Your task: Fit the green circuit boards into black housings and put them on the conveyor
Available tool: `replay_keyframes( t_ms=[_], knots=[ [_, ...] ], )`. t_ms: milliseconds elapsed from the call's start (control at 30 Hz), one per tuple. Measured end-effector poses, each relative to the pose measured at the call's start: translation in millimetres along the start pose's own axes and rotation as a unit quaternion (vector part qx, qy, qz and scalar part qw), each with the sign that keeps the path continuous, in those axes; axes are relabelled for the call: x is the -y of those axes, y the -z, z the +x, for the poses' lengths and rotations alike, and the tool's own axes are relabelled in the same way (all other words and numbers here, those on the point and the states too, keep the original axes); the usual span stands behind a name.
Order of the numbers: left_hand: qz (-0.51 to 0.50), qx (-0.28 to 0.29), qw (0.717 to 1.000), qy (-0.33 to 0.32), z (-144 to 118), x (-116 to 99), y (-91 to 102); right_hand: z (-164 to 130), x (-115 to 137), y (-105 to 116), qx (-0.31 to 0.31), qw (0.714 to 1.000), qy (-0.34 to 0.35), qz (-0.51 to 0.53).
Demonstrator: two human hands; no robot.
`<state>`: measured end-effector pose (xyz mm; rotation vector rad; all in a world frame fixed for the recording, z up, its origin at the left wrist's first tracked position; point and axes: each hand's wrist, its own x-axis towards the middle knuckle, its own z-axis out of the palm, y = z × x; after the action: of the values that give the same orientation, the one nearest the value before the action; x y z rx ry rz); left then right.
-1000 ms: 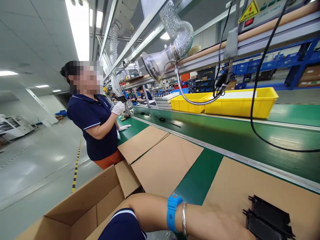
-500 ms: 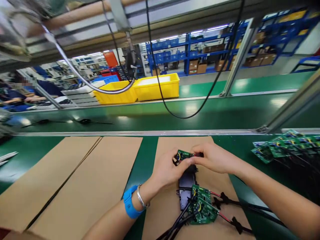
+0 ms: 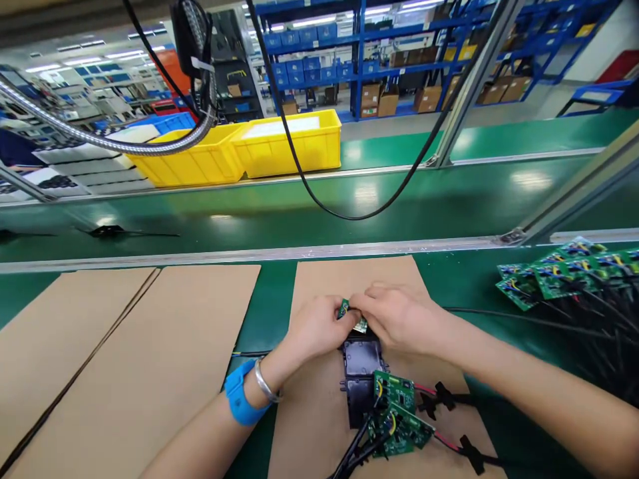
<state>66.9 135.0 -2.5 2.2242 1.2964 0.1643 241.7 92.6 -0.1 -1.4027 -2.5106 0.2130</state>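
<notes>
Both hands, left (image 3: 317, 327) and right (image 3: 399, 319), are pinching one small green board (image 3: 351, 315) together, right above the black housing (image 3: 360, 379) on the cardboard (image 3: 319, 412).

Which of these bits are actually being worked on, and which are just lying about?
In hand:
left hand and right hand pinching a small green circuit board
black plastic housing under it
wired boards beside it

Lying about:
pile of green boards
yellow bins
cardboard sheets

no text, label or number can be read on anything here.
</notes>
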Motion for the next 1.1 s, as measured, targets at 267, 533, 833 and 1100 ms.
replay_keyframes(
  t_ms=[267, 533, 833, 1100],
  knots=[
    [0.026, 0.054, 0.993, -0.105, -3, 24, 6.6, 12, -52, -22, 0.072, 0.988, 0.088, 0.107],
    [0.013, 0.064, 0.992, -0.11, 4, 31, 1.1, 16, -48, -20, 0.107, 0.992, 0.055, 0.04],
    [-0.031, 0.098, 0.991, -0.09, 4, 31, 4.9, 11, -34, -31, 0.093, 0.996, 0.007, 0.007],
    [-0.038, 0.134, 0.99, -0.027, 1, 33, 12.2, 3, -29, -50, 0.011, 1.0, -0.019, 0.018]
  ],
)
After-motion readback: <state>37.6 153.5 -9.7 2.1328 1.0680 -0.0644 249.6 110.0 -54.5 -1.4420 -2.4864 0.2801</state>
